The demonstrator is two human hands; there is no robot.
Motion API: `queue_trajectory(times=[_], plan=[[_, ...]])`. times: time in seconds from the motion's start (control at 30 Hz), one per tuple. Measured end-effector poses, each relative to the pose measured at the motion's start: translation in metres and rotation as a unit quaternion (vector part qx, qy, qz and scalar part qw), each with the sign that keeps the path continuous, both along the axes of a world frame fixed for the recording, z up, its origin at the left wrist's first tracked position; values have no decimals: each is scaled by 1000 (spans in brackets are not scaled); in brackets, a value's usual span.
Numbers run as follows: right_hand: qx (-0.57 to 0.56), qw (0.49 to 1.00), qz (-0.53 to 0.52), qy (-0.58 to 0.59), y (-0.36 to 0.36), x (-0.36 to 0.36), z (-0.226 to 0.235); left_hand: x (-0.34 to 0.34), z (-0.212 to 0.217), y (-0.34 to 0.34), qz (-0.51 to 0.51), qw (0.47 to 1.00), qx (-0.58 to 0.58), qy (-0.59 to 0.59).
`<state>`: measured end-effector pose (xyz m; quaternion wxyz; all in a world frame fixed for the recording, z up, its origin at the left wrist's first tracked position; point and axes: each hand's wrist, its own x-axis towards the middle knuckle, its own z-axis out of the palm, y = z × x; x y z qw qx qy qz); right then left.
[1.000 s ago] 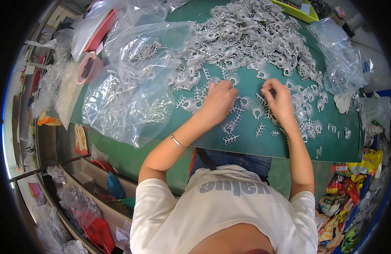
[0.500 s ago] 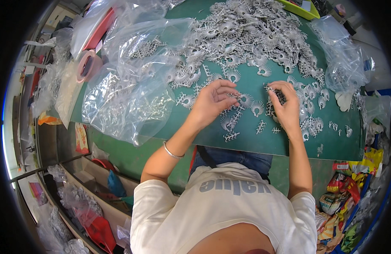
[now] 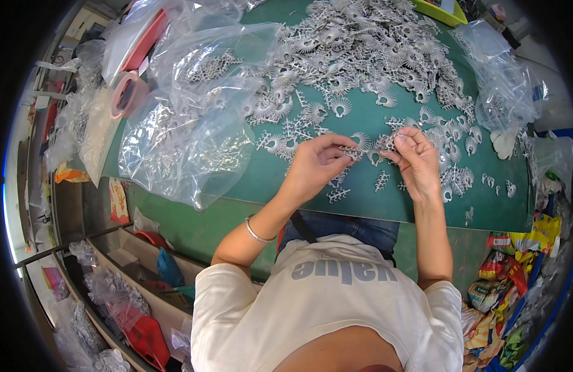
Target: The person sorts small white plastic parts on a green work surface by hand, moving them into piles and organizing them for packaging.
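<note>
The left hand pinches one grey branched piece at its fingertips. The right hand grips another grey piece between thumb and fingers, its exact shape partly hidden; the two held pieces are near each other, between the hands. One loose branched sprig lies on the near side of the gap between the hands, and another sprig just nearer the body than the left hand. Beyond both hands spreads a heap of fan-shaped and branched pieces, too many to count. One clear plastic bag lies left of the left hand, a second bag beyond and right of the right hand. Under the hands is a green tabletop. One yellow-green tray stands past the heap; colourful packets crowd low to the right hand's right.
</note>
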<state>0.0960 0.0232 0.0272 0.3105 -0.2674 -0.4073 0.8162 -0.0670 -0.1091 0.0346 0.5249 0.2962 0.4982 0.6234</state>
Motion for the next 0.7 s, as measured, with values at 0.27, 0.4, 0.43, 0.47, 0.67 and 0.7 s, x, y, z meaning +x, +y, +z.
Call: queue_trajectory(times=[0.27, 0.4, 0.43, 0.47, 0.67, 0.7], plan=[[-129, 990, 31, 46, -21, 0, -5, 16, -5, 1, 70, 983, 9, -172], [-114, 993, 34, 17, -25, -1, -2, 22, -9, 1, 74, 984, 11, -164], [-110, 994, 25, 6, -26, 0, 1, 22, -11, 0, 77, 984, 7, -158], [-107, 994, 17, -5, -27, -1, 5, 22, -11, -1, 81, 985, 3, -152], [-229, 970, 13, 79, -32, -3, 14, 24, -3, -5, 85, 992, 49, -77], [-166, 983, 50, 54, -33, -1, 12, 25, -1, -6, 83, 993, 40, -73]])
